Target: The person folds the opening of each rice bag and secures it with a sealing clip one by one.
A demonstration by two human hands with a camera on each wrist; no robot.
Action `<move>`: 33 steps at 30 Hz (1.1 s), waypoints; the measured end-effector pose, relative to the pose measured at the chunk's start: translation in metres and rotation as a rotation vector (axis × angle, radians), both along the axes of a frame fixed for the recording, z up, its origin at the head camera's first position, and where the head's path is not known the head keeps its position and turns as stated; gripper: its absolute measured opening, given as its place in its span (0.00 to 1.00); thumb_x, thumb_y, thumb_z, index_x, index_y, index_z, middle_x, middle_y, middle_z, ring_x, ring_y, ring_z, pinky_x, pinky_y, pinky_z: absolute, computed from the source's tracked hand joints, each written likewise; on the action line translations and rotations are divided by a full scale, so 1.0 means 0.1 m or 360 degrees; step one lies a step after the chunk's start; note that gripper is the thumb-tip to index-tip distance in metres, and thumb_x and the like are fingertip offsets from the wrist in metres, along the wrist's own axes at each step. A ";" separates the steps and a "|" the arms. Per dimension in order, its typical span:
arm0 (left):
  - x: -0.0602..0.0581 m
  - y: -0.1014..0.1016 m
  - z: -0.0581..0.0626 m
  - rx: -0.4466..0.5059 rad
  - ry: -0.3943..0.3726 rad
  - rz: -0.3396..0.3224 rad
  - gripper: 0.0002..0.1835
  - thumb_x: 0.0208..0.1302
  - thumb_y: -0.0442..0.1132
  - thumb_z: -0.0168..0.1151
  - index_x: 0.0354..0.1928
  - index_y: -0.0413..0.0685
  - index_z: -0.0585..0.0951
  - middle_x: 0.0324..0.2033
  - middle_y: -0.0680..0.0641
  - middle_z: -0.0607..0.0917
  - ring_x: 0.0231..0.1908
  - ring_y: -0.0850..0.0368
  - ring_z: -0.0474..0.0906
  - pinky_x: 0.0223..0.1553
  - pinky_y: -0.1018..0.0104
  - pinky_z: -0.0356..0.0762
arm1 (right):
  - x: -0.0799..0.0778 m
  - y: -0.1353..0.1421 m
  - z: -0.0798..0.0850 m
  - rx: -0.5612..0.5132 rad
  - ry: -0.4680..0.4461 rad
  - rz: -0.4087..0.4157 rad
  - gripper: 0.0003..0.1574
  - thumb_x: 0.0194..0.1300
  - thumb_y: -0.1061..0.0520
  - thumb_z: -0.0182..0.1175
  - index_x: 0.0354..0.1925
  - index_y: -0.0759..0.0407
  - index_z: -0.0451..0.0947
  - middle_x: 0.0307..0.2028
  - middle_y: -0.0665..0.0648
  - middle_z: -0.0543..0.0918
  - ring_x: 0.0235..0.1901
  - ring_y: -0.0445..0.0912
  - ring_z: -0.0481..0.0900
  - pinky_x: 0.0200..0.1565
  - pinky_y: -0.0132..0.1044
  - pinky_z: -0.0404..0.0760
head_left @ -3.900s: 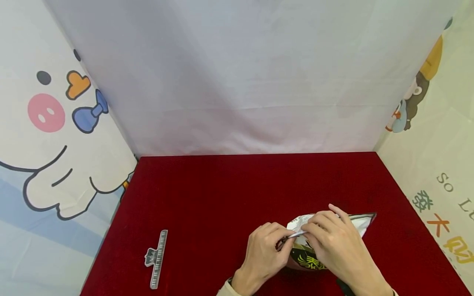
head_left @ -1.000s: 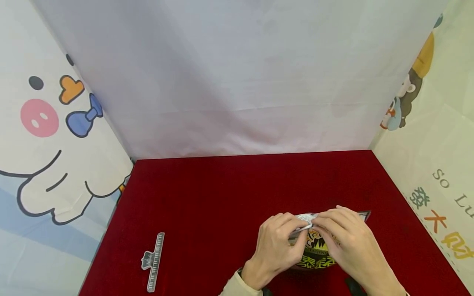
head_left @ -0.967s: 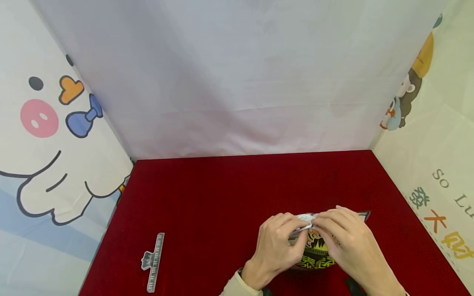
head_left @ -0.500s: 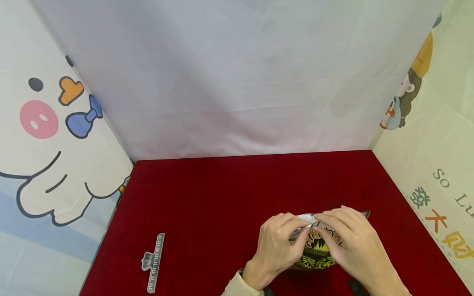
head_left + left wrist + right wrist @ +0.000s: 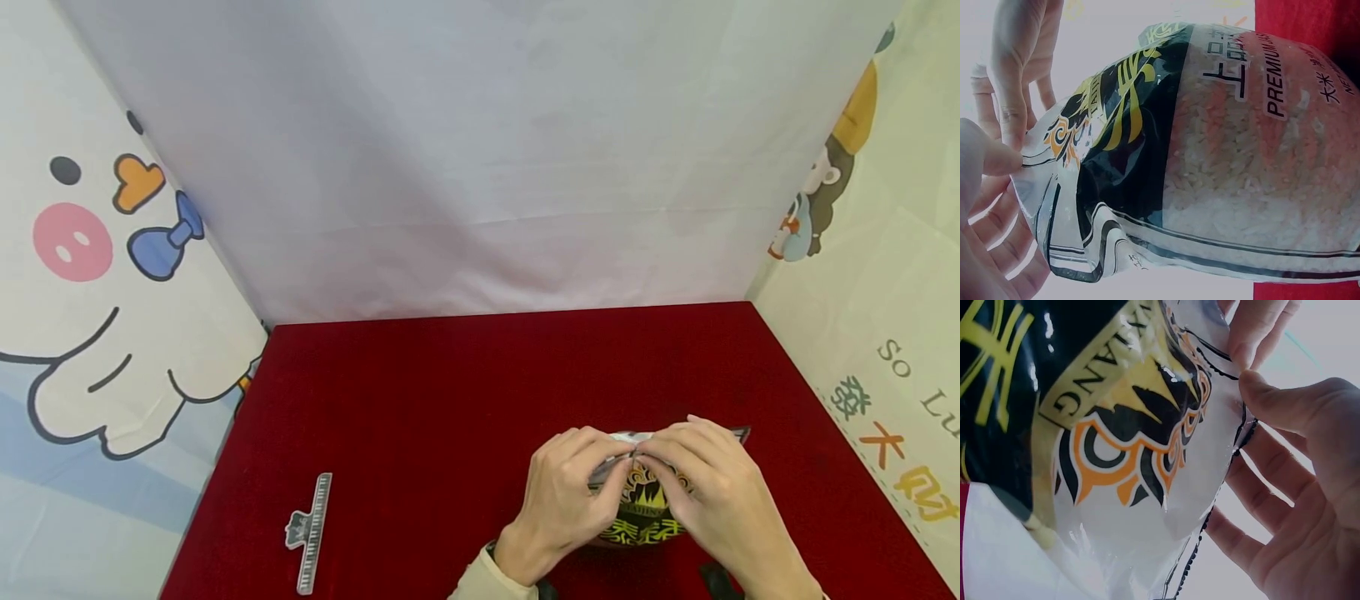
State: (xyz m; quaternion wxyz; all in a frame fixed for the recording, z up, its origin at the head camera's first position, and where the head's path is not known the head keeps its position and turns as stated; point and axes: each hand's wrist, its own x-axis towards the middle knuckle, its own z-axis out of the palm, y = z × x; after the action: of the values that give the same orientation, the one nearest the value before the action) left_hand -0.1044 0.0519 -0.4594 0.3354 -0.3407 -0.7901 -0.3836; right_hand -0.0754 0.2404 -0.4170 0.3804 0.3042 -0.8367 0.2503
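Two hands meet at the near right of the red table (image 5: 450, 400): left hand (image 5: 564, 490) and right hand (image 5: 718, 487) each pinch the top edge of a rice bag (image 5: 643, 508) between thumb and fingers. A clear clip (image 5: 314, 535) lies near left.

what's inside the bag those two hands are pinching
Through the clear part of the bag, pale rice grains show; what lies behind its dark printed band is covered.

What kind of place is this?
Probably a makeshift recording booth: a red-covered table, a plain pale backdrop behind it, and a cartoon-printed left sheet and right sheet closing in the sides.
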 end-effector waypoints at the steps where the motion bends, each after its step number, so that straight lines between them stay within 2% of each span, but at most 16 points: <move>1: 0.00 0.00 0.00 -0.0002 0.0001 -0.0002 0.06 0.63 0.38 0.73 0.42 0.53 0.91 0.37 0.58 0.91 0.33 0.68 0.84 0.35 0.83 0.76 | 0.00 0.00 0.00 -0.0001 0.0000 -0.0001 0.31 0.84 0.41 0.52 0.35 0.59 0.89 0.34 0.53 0.89 0.37 0.51 0.85 0.77 0.29 0.64; 12: -0.01 -0.03 0.01 -0.0037 0.0023 0.0001 0.06 0.64 0.38 0.74 0.42 0.54 0.91 0.37 0.58 0.91 0.33 0.68 0.85 0.37 0.83 0.78 | 0.00 -0.01 0.01 0.0025 -0.0023 0.0007 0.32 0.85 0.41 0.51 0.39 0.60 0.90 0.36 0.55 0.90 0.39 0.52 0.85 0.77 0.28 0.62; 21: 0.00 -0.10 -0.06 -0.0051 0.0014 0.0020 0.04 0.66 0.39 0.73 0.40 0.54 0.92 0.34 0.59 0.91 0.30 0.69 0.83 0.35 0.83 0.77 | -0.01 -0.02 0.02 0.0093 -0.0002 0.0003 0.32 0.85 0.42 0.50 0.37 0.61 0.89 0.35 0.56 0.89 0.38 0.53 0.85 0.78 0.28 0.60; 28: -0.01 -0.12 -0.06 -0.0050 0.0013 0.0028 0.06 0.62 0.37 0.74 0.40 0.54 0.92 0.34 0.59 0.90 0.30 0.68 0.84 0.35 0.83 0.77 | 0.00 -0.07 0.09 0.0255 -0.0144 -0.0028 0.34 0.85 0.39 0.46 0.39 0.60 0.89 0.37 0.55 0.90 0.40 0.53 0.85 0.80 0.27 0.52; 33: 0.00 -0.12 -0.08 -0.0058 0.0005 0.0037 0.05 0.62 0.38 0.74 0.39 0.55 0.92 0.33 0.60 0.90 0.30 0.69 0.84 0.35 0.83 0.77 | 0.01 -0.07 0.10 0.0269 -0.0128 -0.0015 0.35 0.85 0.41 0.44 0.38 0.60 0.89 0.36 0.55 0.89 0.39 0.53 0.85 0.80 0.28 0.52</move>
State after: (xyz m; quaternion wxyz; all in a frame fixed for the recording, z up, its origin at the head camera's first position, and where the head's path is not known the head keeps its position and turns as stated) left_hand -0.1047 0.0397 -0.4671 0.3349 -0.3382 -0.8003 -0.3648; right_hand -0.0749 0.2337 -0.4074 0.3206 0.3208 -0.8709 0.1891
